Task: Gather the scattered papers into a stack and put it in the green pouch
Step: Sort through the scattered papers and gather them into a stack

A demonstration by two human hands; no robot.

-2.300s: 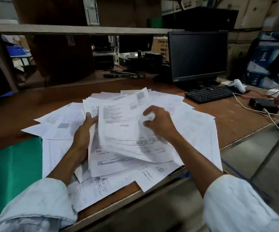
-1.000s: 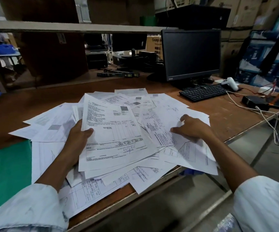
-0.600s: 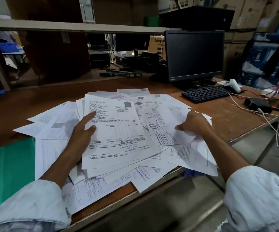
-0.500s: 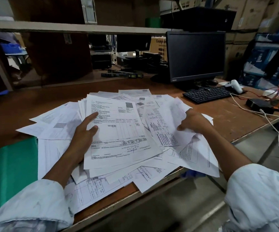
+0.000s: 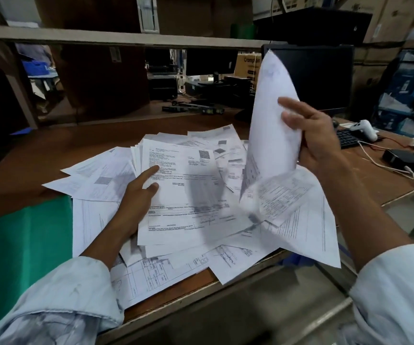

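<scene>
the right hand [image 5: 317, 140] has just lifted a sheet [image 5: 273, 115] upright, fingers [image 5: 291, 105] pinching it. the left hand [image 5: 138, 195] grips the growing stack [image 5: 188, 195] on the surface [image 5: 51, 158]. the green pouch [image 5: 21, 245] lies left, still unfilled.

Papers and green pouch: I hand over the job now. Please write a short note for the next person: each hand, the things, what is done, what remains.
Left hand grips the left edge of the partial stack, thumb and forefinger on its top sheet.
Right hand pinches one lifted sheet, curled upright above the pile.
Loose papers lie spread over the desk, some past its near edge.
Green pouch lies flat at the desk's left, no hand on it.
Done: a few sheets gathered. Left: add the lifted sheet, collect the rest, square the stack, slide it into the pouch.
</scene>
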